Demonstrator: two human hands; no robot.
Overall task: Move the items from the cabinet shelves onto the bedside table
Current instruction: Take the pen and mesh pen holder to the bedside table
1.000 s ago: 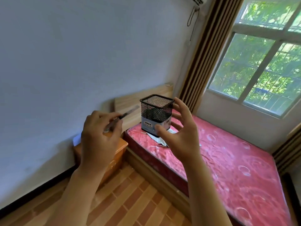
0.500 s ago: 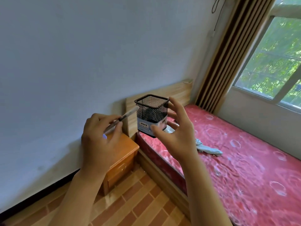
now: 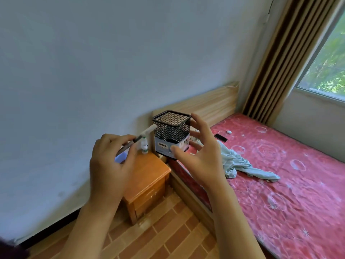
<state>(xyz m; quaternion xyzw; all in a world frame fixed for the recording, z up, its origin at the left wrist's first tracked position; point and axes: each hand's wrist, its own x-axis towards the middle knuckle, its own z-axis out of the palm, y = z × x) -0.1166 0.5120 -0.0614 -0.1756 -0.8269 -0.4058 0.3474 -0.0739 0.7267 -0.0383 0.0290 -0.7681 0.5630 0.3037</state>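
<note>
Head view: I have both hands raised in front of me, above the floor (image 3: 164,238) and short of the table (image 3: 149,176). My right hand (image 3: 201,156) grips the holder (image 3: 171,133), a black mesh cup with a white label low on its side; the thumb presses the label at the front and the fingers curl round the far side, so the holder sits upright in the air. My left hand (image 3: 110,165) pinches a pen (image 3: 138,140) between thumb and curled fingers, the pen slanting up and away with its white end just beside the holder's left wall; I cannot tell whether they touch. Below and beyond the left hand stands the orange wooden table against the wall (image 3: 93,62), with a small white bottle (image 3: 144,146) on its top, seen between the pen and the holder, and something blue (image 3: 120,157) partly hidden behind my fingers. Right of the right hand lies the bed (image 3: 280,184) under a pink cover, with a pale cloth (image 3: 240,163) crumpled on it just past my wrist and a dark flat thing (image 3: 220,137) farther off. A wooden headboard (image 3: 211,105) rises behind the holder.
</note>
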